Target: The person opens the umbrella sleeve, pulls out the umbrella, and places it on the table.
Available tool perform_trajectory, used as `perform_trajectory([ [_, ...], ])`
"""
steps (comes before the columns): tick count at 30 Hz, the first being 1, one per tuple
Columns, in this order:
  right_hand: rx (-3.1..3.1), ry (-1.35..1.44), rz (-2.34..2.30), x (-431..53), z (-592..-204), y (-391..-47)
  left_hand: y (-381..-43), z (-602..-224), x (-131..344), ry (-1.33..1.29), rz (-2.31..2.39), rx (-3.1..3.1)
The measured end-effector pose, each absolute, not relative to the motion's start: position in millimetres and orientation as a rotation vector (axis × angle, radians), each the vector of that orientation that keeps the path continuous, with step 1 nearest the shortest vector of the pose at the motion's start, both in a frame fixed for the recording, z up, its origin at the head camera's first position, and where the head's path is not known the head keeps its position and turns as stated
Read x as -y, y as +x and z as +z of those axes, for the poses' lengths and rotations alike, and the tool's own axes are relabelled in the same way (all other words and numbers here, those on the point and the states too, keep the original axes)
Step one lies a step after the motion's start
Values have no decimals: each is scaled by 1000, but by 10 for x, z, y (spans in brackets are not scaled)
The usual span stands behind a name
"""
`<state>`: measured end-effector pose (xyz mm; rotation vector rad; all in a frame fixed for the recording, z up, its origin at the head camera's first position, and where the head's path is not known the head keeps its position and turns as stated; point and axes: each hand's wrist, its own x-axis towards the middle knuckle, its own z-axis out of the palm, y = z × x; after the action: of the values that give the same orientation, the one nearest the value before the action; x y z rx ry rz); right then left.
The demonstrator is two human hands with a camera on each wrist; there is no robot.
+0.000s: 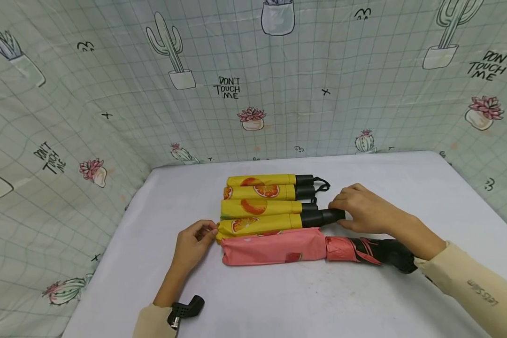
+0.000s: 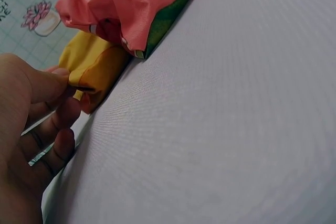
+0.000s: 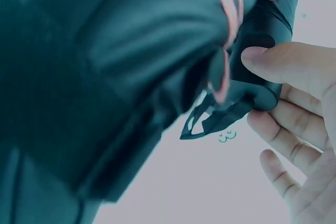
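My left hand pinches the left end of a folded umbrella in a yellow fruit-print sleeve; its thumb and fingers show on the yellow fabric in the left wrist view. At the other end, my right hand holds this umbrella's black handle. Thumb and fingers lie on opposite sides of the handle in the right wrist view, a strap loop hanging beside it. Directly in front lies a pink sleeve, with a black-and-pink umbrella sticking out of its right end, under my right wrist.
Three more yellow-sleeved umbrellas lie side by side behind, black handles to the right. All rest on a white-covered table. A cactus-print cloth hangs behind and at the sides. A black wrist mount sits on my left wrist.
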<state>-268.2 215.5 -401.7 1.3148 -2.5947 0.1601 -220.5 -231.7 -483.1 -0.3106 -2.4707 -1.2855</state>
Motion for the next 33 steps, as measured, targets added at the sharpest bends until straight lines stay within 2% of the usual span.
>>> perform_trajectory([
  [33, 2668, 1232, 165, -2461, -3938, -2568, -2193, -4799, 2303, -273, -1291, 2519],
])
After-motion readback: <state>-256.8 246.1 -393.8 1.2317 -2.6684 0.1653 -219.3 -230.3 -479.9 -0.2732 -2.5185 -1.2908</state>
